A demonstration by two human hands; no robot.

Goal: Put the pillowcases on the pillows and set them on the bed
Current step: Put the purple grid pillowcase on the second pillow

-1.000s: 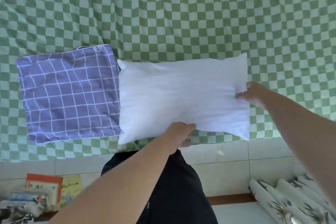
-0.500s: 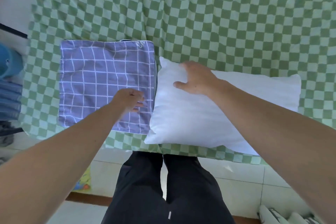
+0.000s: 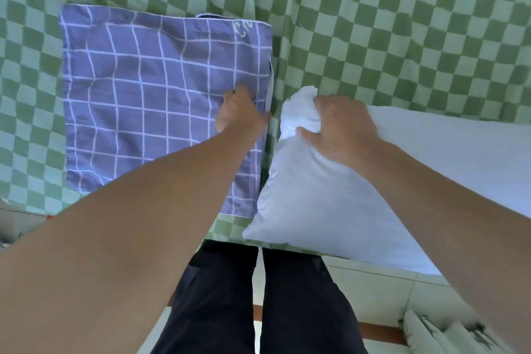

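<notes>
Head view. The bed (image 3: 373, 23), covered in a green-and-white checked sheet, extended beyond and to both sides of the hands. The white pillow (image 3: 330, 204) lay to the right of the left hand, under the right forearm, its near edge overhanging the bed edge above the person's dark trousers (image 3: 230, 302). The purple grid-patterned pillowcase (image 3: 143, 100) lay flat under and to the left of the left hand, its open edge facing the pillow, the two just beside each other.

Half a second before, the right hand (image 3: 342, 129) had rested flat on the pillow's top; here its fingers and thumb were curled round the pillow's far left corner, bunching the fabric into a peak. The left hand (image 3: 240, 113) had moved from the middle of the pillowcase to its opening edge, fingers curled against the cloth there; whether they had pinched the upper layer could not be told. One second before, both hands had held the pillow at its edges.

Judged from this, positioning of the pillow was complete and insertion was about to begin: the compressed corner pointed at the opening that the left hand was placed to lift. The pillow remained wholly outside the case.

A rolled patterned fabric (image 3: 448, 333) lay on the floor below the right forearm.
</notes>
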